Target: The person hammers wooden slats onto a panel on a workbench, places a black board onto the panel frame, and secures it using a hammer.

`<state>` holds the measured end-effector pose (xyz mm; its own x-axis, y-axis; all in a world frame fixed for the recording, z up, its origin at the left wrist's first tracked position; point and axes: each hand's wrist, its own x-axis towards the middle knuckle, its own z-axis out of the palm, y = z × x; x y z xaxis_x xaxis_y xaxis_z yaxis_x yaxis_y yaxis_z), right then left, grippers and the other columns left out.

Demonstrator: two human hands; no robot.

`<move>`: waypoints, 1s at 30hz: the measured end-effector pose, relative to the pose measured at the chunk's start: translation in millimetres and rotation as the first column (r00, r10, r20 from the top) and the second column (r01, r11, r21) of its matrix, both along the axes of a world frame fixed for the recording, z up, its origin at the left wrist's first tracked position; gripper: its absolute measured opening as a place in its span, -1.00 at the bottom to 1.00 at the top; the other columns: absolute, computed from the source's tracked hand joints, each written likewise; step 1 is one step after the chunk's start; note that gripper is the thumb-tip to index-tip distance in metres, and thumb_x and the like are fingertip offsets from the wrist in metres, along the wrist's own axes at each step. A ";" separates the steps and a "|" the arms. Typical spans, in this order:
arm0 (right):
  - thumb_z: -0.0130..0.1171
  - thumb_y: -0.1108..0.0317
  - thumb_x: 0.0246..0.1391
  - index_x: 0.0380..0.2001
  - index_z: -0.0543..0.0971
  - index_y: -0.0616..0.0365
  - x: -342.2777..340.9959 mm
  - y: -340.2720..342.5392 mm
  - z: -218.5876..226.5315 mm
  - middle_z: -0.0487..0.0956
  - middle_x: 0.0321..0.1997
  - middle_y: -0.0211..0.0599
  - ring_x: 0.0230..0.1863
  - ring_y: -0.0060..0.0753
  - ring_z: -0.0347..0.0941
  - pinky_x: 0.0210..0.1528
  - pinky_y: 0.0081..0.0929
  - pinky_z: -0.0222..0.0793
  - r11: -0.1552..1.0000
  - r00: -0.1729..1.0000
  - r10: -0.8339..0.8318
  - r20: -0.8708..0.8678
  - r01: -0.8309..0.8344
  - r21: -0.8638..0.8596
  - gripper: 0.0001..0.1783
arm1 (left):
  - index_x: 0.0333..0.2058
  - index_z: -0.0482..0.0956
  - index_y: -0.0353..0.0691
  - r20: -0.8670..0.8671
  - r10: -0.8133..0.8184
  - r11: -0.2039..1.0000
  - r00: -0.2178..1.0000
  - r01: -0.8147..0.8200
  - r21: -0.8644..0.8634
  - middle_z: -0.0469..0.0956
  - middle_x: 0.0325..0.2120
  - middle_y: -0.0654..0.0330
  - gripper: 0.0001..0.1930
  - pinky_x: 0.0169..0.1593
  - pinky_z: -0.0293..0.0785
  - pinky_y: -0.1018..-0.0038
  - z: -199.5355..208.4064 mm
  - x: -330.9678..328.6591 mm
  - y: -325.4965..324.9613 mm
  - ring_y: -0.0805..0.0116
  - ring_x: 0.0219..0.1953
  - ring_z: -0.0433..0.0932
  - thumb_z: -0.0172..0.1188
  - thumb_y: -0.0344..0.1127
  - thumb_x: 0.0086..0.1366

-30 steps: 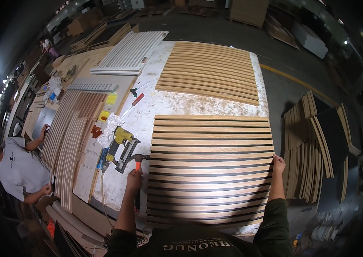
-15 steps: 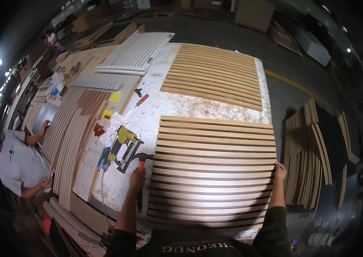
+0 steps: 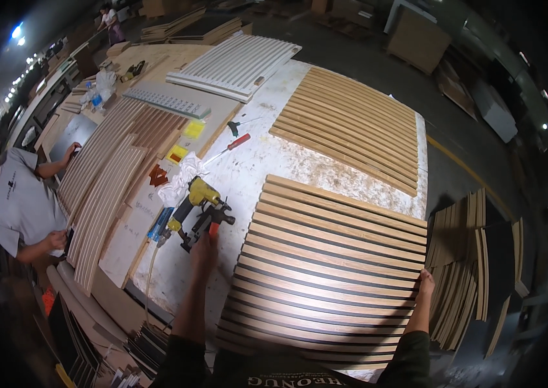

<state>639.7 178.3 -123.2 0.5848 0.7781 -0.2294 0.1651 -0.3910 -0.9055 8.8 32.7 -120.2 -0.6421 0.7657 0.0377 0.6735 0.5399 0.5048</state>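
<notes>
My left hand [image 3: 203, 252] is closed around the orange handle of a hammer [image 3: 214, 227]; its dark head is in front of a yellow and black nail gun [image 3: 201, 194]. A wood slat panel [image 3: 335, 258], with dark gaps between its light brown slats, lies flat right in front of me. At its right edge, my right hand [image 3: 426, 282] has its fingers bent against the panel's side, gripping it. The hammer is a little left of the panel, apart from it. A hose runs from the nail gun toward me.
A second slat panel [image 3: 351, 126] lies farther off on the worn white table [image 3: 254, 155]. Left of it are a red screwdriver [image 3: 228, 150], crumpled white plastic [image 3: 183, 181] and a white ribbed panel [image 3: 235, 64]. A co-worker [image 3: 18, 194] stands left; stacked boards [image 3: 458, 258] lean right.
My left hand has drawn the hammer left, away from the panel's left edge and over to the nail gun. The whole view has turned. My right hand stays at the panel's right edge.
</notes>
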 end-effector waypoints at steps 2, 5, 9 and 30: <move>0.17 0.25 -0.02 -0.39 0.56 0.21 3.1 -2.8 -4.3 0.43 -0.52 -0.56 -0.45 -0.68 0.26 -0.34 -0.66 0.21 0.997 0.999 0.026 -0.033 -0.024 0.072 -0.77 | -0.38 0.36 -0.28 -0.033 0.025 1.000 0.999 -0.026 -0.012 0.49 -0.55 -0.09 -0.69 -0.45 0.36 0.11 10.0 4.8 7.0 -0.09 -0.51 0.47 -0.08 -0.10 0.23; 0.19 0.28 -0.03 -0.44 0.56 0.24 2.9 -0.2 -7.4 0.42 -0.56 -0.56 -0.49 -0.68 0.25 -0.37 -0.66 0.21 0.992 0.998 -0.027 -0.055 0.033 0.119 -0.79 | -0.34 0.38 -0.30 0.639 0.065 0.993 0.767 -0.114 0.036 0.45 -0.62 0.04 -0.73 -0.53 0.35 0.28 2.6 6.2 3.9 0.14 -0.62 0.45 -0.08 -0.17 0.23; 0.18 0.26 -0.01 -0.37 0.56 0.20 4.8 -4.5 -6.2 0.50 -0.44 -0.47 -0.39 -0.59 0.35 -0.29 -0.60 0.26 0.999 1.000 0.003 -0.029 -0.002 0.041 -0.78 | -0.39 0.40 -0.32 0.747 0.011 0.998 0.665 -0.055 0.035 0.38 -0.67 0.20 -0.75 -0.63 0.25 0.48 27.3 26.8 -2.1 0.45 -0.70 0.34 -0.09 -0.22 0.24; 0.15 0.34 -0.03 -0.43 0.55 0.20 6.4 -0.7 -2.3 0.47 -0.50 -0.51 -0.45 -0.63 0.30 -0.32 -0.63 0.23 0.997 1.000 -0.027 0.009 0.026 0.072 -0.86 | -0.43 0.42 -0.32 0.606 -0.101 0.992 0.789 0.033 0.122 0.41 -0.64 0.14 -0.72 -0.50 0.30 0.39 -20.4 16.7 -0.8 0.34 -0.57 0.41 -0.04 -0.17 0.23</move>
<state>646.1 177.6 -125.5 0.6076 0.7764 -0.1677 0.1649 -0.3298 -0.9295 25.5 31.9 -140.6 -0.5045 0.8214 -0.2660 0.2397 0.4293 0.8708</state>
